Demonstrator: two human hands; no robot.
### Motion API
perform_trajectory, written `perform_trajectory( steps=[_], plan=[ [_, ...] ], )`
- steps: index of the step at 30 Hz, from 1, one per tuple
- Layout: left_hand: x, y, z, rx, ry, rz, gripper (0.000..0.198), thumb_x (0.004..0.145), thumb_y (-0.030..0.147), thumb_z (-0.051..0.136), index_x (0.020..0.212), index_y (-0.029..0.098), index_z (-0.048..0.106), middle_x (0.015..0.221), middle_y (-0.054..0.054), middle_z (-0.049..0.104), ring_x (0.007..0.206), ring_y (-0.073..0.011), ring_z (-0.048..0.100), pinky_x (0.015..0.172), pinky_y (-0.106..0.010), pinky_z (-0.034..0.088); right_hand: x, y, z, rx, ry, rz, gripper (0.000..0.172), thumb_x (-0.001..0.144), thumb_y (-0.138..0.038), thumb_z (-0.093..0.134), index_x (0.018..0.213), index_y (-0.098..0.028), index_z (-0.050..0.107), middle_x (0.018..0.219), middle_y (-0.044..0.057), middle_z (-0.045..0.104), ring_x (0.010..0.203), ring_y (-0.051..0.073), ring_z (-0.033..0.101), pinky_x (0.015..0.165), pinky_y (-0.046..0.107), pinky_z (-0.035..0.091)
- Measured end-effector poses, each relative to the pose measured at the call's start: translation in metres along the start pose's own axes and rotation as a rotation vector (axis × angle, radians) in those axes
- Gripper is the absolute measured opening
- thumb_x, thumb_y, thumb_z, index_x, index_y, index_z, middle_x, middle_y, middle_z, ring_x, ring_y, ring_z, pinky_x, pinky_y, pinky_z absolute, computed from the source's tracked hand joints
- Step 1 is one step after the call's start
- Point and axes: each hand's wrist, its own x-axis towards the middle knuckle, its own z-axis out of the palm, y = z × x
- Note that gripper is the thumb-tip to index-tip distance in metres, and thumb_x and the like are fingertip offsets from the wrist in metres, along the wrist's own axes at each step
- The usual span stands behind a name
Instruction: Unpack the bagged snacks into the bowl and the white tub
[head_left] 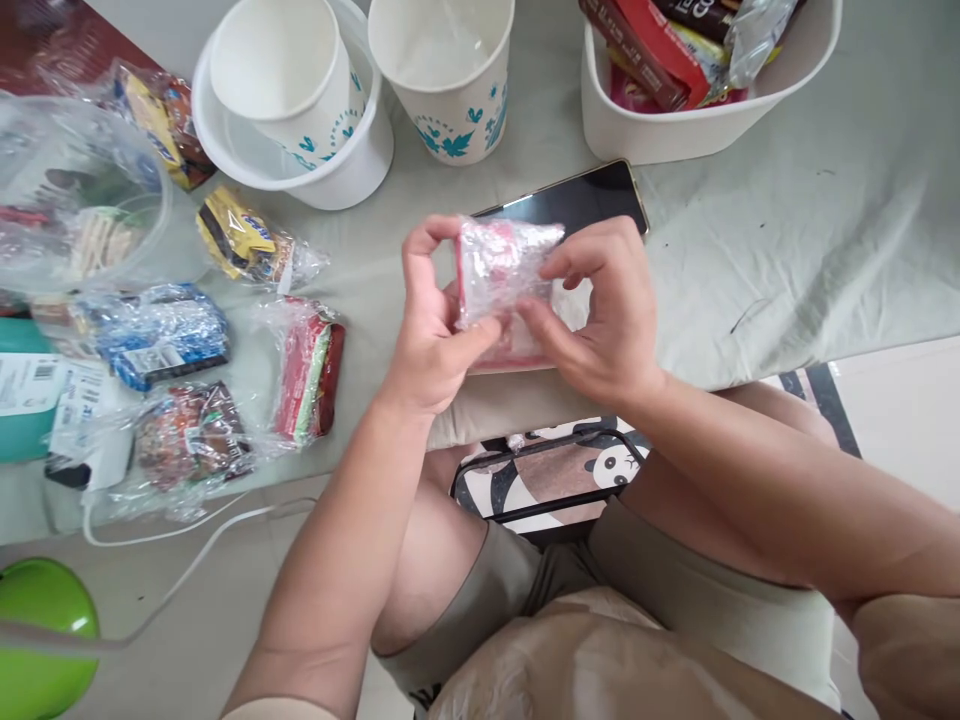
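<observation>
Both hands hold a small clear plastic bag with a pink and red packet inside (pixel 501 275), raised just above the table's near edge. My left hand (pixel 427 325) pinches its left side between thumb and fingers. My right hand (pixel 600 310) grips its right side, fingers curled over the top corner. A black phone (pixel 592 195) lies flat on the table just behind the bag.
Several bagged snacks lie at the left: a yellow one (pixel 244 240), a blue one (pixel 161 335), a red and green one (pixel 307 375), a brown one (pixel 191 430). Paper cups (pixel 446 75) and a white bowl (pixel 360 165) stand behind. A white bin of snack packets (pixel 705 125) is at the back right.
</observation>
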Motion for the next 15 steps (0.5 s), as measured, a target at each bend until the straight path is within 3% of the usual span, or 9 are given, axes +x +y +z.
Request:
perform_trajectory(
  steps=[3,7,9,12,15],
  plan=[
    [0.010,-0.001,-0.012,0.015,0.132,0.109,0.080,0.068,0.054,0.091,0.127,0.038,0.040,0.116,-0.002,0.062,0.121,-0.0281,0.062,0.091,-0.039,0.054,-0.002,0.005,-0.004,0.055,-0.078,-0.065,0.010,0.101,-0.028,0.050,0.102,-0.023,0.057,0.093,0.007,0.065,0.089,0.023,0.062,0.079,0.040,0.050],
    [0.021,0.001,-0.031,-0.040,0.188,0.156,0.079,0.071,0.045,0.094,0.125,0.038,0.037,0.116,0.002,0.062,0.129,-0.0245,0.057,0.104,-0.038,0.048,-0.013,0.010,-0.007,-0.207,-0.474,-0.170,0.023,0.096,-0.035,0.056,0.109,-0.020,0.066,0.100,0.010,0.069,0.089,0.025,0.061,0.075,0.039,0.043],
    [0.024,0.000,-0.036,-0.046,0.202,0.169,0.085,0.071,0.044,0.095,0.131,0.040,0.034,0.120,0.003,0.062,0.133,-0.0236,0.055,0.107,-0.037,0.047,-0.018,0.011,-0.007,-0.323,-0.601,-0.180,0.022,0.093,-0.035,0.062,0.108,-0.020,0.070,0.106,0.011,0.072,0.093,0.027,0.060,0.076,0.039,0.040],
    [0.027,-0.003,-0.040,0.023,0.214,0.179,0.088,0.071,0.050,0.094,0.137,0.045,0.036,0.121,0.002,0.062,0.132,-0.0247,0.056,0.102,-0.036,0.049,-0.020,0.013,-0.010,-0.310,-0.658,-0.169,0.015,0.096,-0.031,0.062,0.097,-0.020,0.072,0.107,0.010,0.073,0.092,0.025,0.060,0.076,0.038,0.040],
    [0.030,-0.008,-0.042,0.192,0.290,0.234,0.055,0.077,0.056,0.087,0.116,0.035,0.055,0.113,-0.002,0.062,0.122,-0.0255,0.060,0.094,-0.036,0.054,-0.014,0.013,-0.017,-0.176,-0.659,-0.118,0.017,0.099,-0.031,0.057,0.098,-0.020,0.070,0.100,0.009,0.074,0.085,0.022,0.062,0.072,0.036,0.041]
  ],
)
